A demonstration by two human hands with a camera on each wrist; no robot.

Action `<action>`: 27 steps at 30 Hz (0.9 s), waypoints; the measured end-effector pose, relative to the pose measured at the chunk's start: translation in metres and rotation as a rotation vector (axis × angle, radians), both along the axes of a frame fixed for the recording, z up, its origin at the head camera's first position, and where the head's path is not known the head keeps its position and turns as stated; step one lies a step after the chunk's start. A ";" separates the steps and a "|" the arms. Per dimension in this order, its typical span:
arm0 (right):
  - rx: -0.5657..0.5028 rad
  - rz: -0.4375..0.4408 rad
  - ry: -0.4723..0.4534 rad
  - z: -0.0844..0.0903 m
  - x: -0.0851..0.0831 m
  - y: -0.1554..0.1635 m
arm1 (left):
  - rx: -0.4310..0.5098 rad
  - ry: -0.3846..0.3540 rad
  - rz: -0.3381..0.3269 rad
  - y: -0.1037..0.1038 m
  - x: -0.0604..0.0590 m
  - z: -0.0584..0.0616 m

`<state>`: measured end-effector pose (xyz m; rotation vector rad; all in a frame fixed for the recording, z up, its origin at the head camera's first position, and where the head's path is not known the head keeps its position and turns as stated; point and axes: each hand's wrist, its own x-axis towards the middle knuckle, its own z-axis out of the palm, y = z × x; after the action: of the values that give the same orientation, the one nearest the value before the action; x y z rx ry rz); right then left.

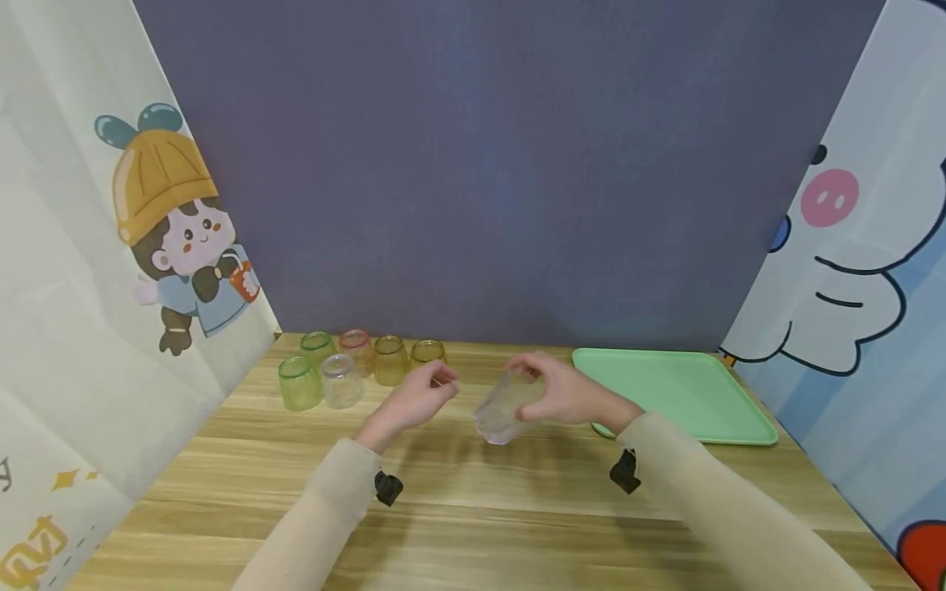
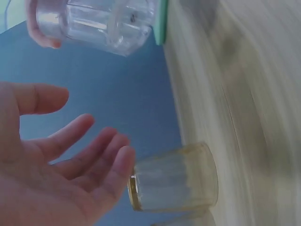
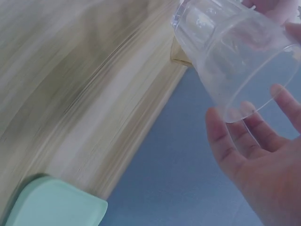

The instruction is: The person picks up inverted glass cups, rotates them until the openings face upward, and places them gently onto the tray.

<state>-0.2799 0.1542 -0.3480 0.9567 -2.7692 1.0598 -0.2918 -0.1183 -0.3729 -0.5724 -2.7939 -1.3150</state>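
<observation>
Colourless and clear, a tumbler is held tilted above the wooden surface by the right hand, its grip curled round the rim end. The left hand, its grip loosely parted and holding nothing, is near an amber cup, while a green tray lies farther to the right.

Left hand — palm showing, fingers loosely bent; the little finger overlaps an amber cup standing on a wooden table, contact unclear, with part of a second cup at the lower edge. Clear cup — at the top, gripped at one end by the right hand, a green tray edge showing beside it, blue backdrop behind.
</observation>
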 end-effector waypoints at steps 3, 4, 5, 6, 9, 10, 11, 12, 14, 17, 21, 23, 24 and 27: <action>0.041 -0.018 0.003 0.000 0.000 0.002 | -0.052 0.087 0.019 0.000 -0.003 0.000; 0.061 -0.023 0.009 0.000 0.001 0.003 | -0.071 0.117 0.020 0.000 -0.004 0.000; 0.077 -0.027 0.015 0.000 0.001 0.004 | -0.094 0.147 0.022 0.000 -0.005 -0.001; 0.095 -0.030 0.019 0.000 0.001 0.005 | -0.115 0.171 0.023 -0.001 -0.006 -0.001; 0.140 -0.043 0.025 0.001 0.003 0.007 | -0.179 0.232 0.027 -0.002 -0.008 -0.003; 0.152 -0.047 0.029 0.001 0.003 0.008 | -0.198 0.257 0.029 -0.002 -0.009 -0.004; 0.161 -0.050 0.029 0.001 0.003 0.009 | -0.213 0.278 0.032 -0.002 -0.010 -0.004; 0.170 -0.053 0.031 0.001 0.003 0.010 | -0.221 0.301 0.034 -0.002 -0.011 -0.004; 0.178 -0.058 0.030 0.002 0.003 0.011 | -0.230 0.351 0.034 -0.003 -0.013 -0.005; 0.191 -0.066 0.036 0.003 0.002 0.012 | -0.239 0.407 0.034 -0.004 -0.016 -0.005; 0.219 -0.079 0.061 0.004 0.000 0.013 | -0.288 0.471 0.042 -0.007 -0.020 -0.006; 0.239 -0.085 0.078 0.005 -0.001 0.014 | -0.324 0.511 0.051 -0.008 -0.023 -0.007; 0.248 -0.089 0.086 0.006 -0.001 0.014 | -0.343 0.529 0.059 -0.009 -0.024 -0.007; 0.275 -0.099 0.102 0.008 -0.001 0.014 | -0.389 0.565 0.084 -0.012 -0.029 -0.008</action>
<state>-0.2810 0.1679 -0.3402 0.8570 -2.8906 0.6101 -0.3211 -0.1301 -0.3811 -0.6909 -2.5435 -0.4786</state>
